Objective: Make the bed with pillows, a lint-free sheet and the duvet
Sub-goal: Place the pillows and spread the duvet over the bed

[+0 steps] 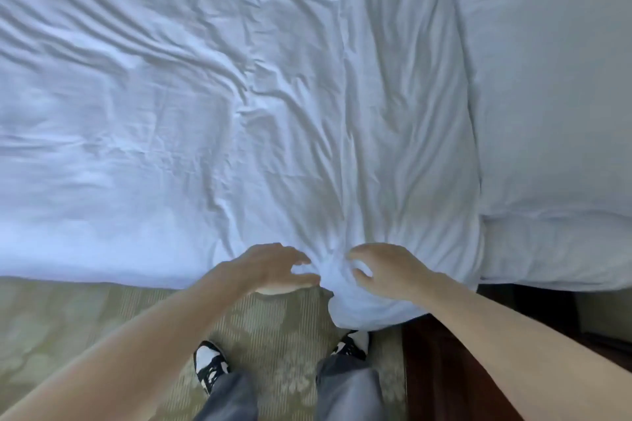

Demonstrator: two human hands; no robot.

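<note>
Bed cover: a crumpled white cloth duvet (273, 96) lies spread over the bed, creased all over, with its folds running towards the near edge.
Gathered corner: a bunched white knot of the duvet (345, 294) hangs over the near edge, between the two hands.
Left hand (273, 267): fingers straight and spread, thumb apart below them, tips at the left side of the knot, not closed on it.
Right hand (386, 270): fingers curved and apart, tips resting on the right side of the knot, not clamped.
Pillows: a large smooth white pillow (554, 96) lies on the bed at the right, just beside the duvet; a second white pillow (561, 249) lies nearer, touching it.
Floor: pale green patterned carpet (102, 318); black-and-white trainers (210, 366) stand on it.
</note>
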